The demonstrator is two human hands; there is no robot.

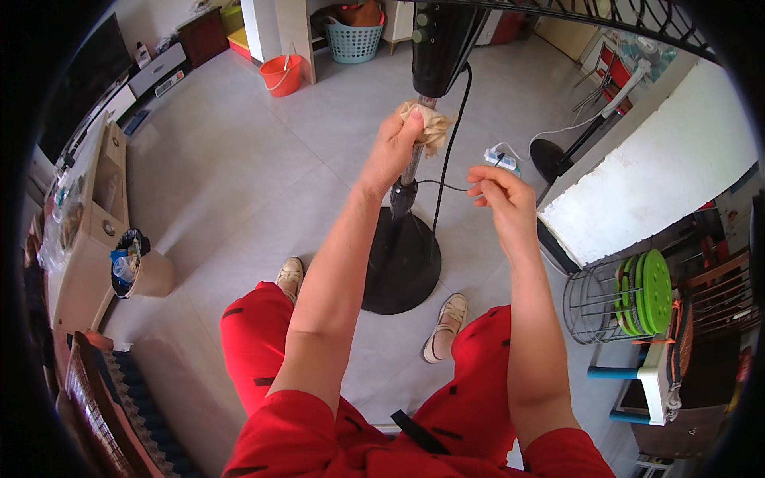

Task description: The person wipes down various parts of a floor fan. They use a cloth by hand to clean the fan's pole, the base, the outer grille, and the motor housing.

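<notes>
A black pedestal fan stands before me, its control housing (439, 57) with round buttons at the top and its round base (400, 275) on the floor between my feet. My left hand (401, 134) grips a crumpled beige cloth (441, 126) wrapped against the metal pole (411, 170), just below the housing. Lower down, a black collar (403, 194) joins the pole. To the right of the pole, my right hand (502, 194) hangs in the air with fingers loosely bent and apart, holding nothing. A black power cord (447, 161) droops beside the pole.
A white power strip (501, 159) lies on the floor beyond my right hand. A second fan's base (548, 160) stands near a white wall (651, 161). An orange bucket (281, 76), a blue laundry basket (354, 42), a waste bin (152, 272) and a wire-frame stool (591, 305) stand around.
</notes>
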